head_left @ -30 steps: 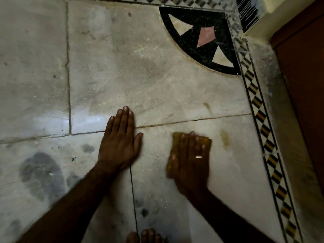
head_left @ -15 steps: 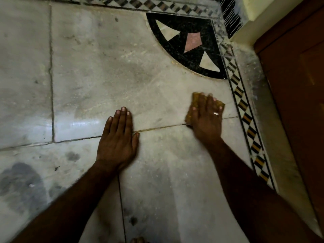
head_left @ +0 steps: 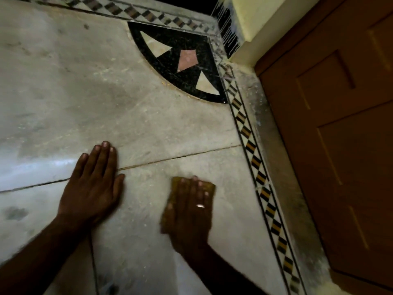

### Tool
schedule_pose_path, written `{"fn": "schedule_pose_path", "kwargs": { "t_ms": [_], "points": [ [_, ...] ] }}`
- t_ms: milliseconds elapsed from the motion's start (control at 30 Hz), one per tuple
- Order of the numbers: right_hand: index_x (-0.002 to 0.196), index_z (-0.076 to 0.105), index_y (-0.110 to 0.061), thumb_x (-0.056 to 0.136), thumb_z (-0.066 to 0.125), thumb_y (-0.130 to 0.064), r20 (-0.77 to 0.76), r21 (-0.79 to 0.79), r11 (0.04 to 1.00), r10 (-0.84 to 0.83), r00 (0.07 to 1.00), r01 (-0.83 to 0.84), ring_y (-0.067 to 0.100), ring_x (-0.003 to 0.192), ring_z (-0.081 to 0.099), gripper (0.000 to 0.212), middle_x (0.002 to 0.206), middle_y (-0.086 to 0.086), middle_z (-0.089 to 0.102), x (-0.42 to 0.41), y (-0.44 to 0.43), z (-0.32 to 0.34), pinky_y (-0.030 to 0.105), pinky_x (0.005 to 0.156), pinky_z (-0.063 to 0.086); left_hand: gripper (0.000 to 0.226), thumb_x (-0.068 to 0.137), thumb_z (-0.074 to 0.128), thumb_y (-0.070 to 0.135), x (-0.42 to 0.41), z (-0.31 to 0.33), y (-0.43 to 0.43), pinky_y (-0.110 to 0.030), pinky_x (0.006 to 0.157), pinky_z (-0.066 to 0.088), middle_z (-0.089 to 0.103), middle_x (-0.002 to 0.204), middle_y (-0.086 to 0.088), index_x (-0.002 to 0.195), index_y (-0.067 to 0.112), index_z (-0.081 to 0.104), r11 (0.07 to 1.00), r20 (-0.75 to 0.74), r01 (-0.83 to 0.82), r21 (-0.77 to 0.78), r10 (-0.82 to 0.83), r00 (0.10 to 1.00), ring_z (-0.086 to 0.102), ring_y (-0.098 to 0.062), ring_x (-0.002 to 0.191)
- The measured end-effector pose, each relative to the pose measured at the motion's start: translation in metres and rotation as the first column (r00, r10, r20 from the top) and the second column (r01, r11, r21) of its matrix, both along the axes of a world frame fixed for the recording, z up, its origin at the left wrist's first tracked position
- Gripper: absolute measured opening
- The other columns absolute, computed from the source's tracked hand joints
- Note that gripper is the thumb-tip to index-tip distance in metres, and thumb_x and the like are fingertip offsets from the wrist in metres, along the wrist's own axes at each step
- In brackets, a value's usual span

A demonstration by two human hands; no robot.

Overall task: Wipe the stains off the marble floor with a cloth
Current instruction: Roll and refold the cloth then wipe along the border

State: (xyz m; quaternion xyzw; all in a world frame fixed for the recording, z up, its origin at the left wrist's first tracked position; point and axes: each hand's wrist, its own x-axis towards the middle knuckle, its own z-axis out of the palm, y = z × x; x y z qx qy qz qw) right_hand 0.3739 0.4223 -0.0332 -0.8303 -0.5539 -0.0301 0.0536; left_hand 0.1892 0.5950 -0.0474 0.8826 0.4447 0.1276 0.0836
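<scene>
A folded yellow-brown cloth (head_left: pixel 209 186) lies flat on the pale marble floor (head_left: pixel 148 128), mostly covered by my right hand (head_left: pixel 189 211), which presses on it with straight fingers and wears a ring. My left hand (head_left: pixel 93 188) rests flat on the floor to the left, fingers together, across a tile joint. A dark smudge (head_left: pixel 16 212) marks the tile at the left edge, and a greyish patch (head_left: pixel 114 94) lies farther out. The right hand and cloth are motion-blurred.
A black inlay (head_left: pixel 180 62) with pink and cream pieces fills the far corner. A checkered border strip (head_left: pixel 255 165) runs along the right side, next to a dusty threshold (head_left: pixel 282 167) and a brown wooden door (head_left: pixel 340 124). A cream wall base (head_left: pixel 246 26) stands at the back.
My right hand has slid the cloth back toward me, from the tile joint near the border to the nearer tile. My left hand has stayed planted; the view has shifted.
</scene>
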Motion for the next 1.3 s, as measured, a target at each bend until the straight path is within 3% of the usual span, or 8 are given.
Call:
{"fn": "schedule_pose_path", "kwargs": {
  "t_ms": [200,433,567,667,833,1000,1167,1300],
  "points": [
    [0.161,0.033,-0.018,0.105,0.042,-0.043,-0.007,-0.001,0.992,0.123,0.992,-0.123,0.033,0.154,0.031,0.062,0.166,0.019,0.032,0.038,0.08,0.014,0.054,0.126,0.023,0.066,0.102,0.031,0.036,0.028,0.003,-0.016,-0.055,0.121,0.026,0.032,0.16,-0.026,0.152,-0.006,0.033,0.988,-0.005,0.157,0.01,-0.157,0.988,0.036,-0.042,0.147],
    [0.164,0.014,-0.011,0.11,0.007,-0.042,0.107,-0.271,0.938,-0.191,0.976,0.214,0.044,0.158,0.004,0.063,0.171,0.025,0.009,0.157,0.037,-0.016,0.064,0.125,0.006,0.068,0.102,0.028,0.04,0.06,0.003,-0.03,-0.051,0.123,0.024,0.03,0.162,-0.023,0.153,-0.004,0.032,0.975,-0.05,0.214,-0.067,-0.218,0.975,0.029,-0.036,0.151],
    [0.155,0.036,0.0,0.113,0.025,-0.033,0.192,-0.299,0.884,-0.314,0.93,0.36,0.054,0.154,0.012,0.054,0.164,0.035,0.018,0.153,-0.035,-0.026,0.073,0.123,0.008,0.069,0.103,0.027,0.042,0.062,0.0,-0.031,-0.051,0.124,0.022,0.027,0.164,-0.023,0.155,-0.003,0.028,0.975,-0.064,0.209,-0.073,-0.214,0.975,0.027,-0.036,0.152],
    [0.157,0.026,0.004,0.112,0.03,-0.031,0.198,-0.272,0.858,-0.394,0.897,0.437,0.054,0.154,0.011,0.057,0.164,0.037,0.015,0.102,-0.075,-0.024,0.071,0.122,0.011,0.069,0.103,0.029,0.041,0.069,-0.003,-0.035,-0.051,0.124,0.021,0.026,0.164,-0.023,0.155,-0.003,0.027,0.974,-0.064,0.219,-0.054,-0.222,0.973,0.026,-0.035,0.152],
    [0.16,0.025,-0.002,0.106,0.033,-0.037,0.003,-0.156,0.961,-0.232,0.973,0.229,0.047,0.153,0.027,0.065,0.164,0.031,0.028,0.015,-0.058,0.008,0.064,0.122,0.023,0.066,0.102,0.032,0.04,0.103,-0.003,-0.046,-0.048,0.123,0.024,0.035,0.16,-0.022,0.152,-0.003,0.037,0.952,-0.023,0.304,-0.044,-0.305,0.952,0.035,-0.035,0.149],
    [0.157,0.037,-0.007,0.105,0.046,-0.033,0.051,0.018,0.999,0.027,0.998,-0.028,0.04,0.151,0.035,0.059,0.16,0.026,0.039,0.065,0.027,0.007,0.061,0.121,0.029,0.061,0.103,0.035,0.038,0.107,-0.005,-0.043,-0.047,0.122,0.025,0.038,0.159,-0.019,0.151,0.0,0.04,0.943,-0.022,0.332,-0.003,-0.332,0.943,0.037,-0.032,0.148],
    [0.163,0.012,-0.011,0.101,0.025,-0.058,0.035,-0.489,0.866,0.14,0.989,-0.106,0.051,0.156,0.001,0.08,0.17,0.027,0.002,0.174,0.108,0.009,0.075,0.12,0.01,0.066,0.104,0.034,0.045,0.095,-0.001,-0.039,-0.048,0.123,0.025,0.032,0.164,-0.015,0.155,0.005,0.034,0.936,-0.056,0.349,-0.055,-0.352,0.934,0.032,-0.029,0.151],
    [0.156,0.015,-0.009,0.091,0.01,-0.067,0.076,-0.562,0.827,0.045,0.996,0.006,0.063,0.15,0.007,0.087,0.166,0.036,0.006,0.219,0.079,0.021,0.082,0.114,0.016,0.068,0.103,0.034,0.049,0.063,0.0,-0.036,-0.047,0.124,0.023,0.03,0.165,-0.012,0.157,0.007,0.031,0.947,-0.081,0.313,-0.071,-0.318,0.945,0.03,-0.027,0.152]
  ]
}}
